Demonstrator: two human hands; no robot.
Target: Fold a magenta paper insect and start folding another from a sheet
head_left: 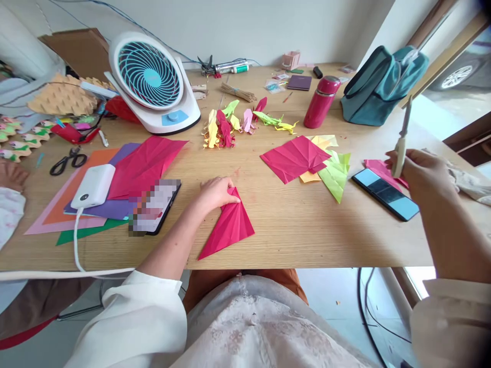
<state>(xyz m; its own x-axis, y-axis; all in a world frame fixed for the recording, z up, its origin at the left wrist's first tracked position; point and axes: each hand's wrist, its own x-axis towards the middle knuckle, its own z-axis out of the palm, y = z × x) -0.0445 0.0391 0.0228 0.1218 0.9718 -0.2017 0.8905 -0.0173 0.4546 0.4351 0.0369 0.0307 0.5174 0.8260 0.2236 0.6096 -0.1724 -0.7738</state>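
Observation:
My left hand [219,194] pinches the top corner of a creased, folded red paper [232,225] lying near the table's front edge. Raised at the right, my right hand [416,166] grips a cutter with a pale handle [399,156], its blade pointing up. Below that hand lie a dark phone [385,194] and a pink-red paper piece [379,168]. Another creased red paper [293,158] rests mid-table, partly over a lime green sheet [336,174] and pale yellow and orange pieces.
A white fan [153,76], power bank [94,186], coloured sheets [143,166], black scissors [68,161] and a phone [155,207] lie left. Folded paper figures [224,125] are behind; a red bottle [322,102] and teal bag [383,87] stand right. Another person's hand [11,174] shows far left.

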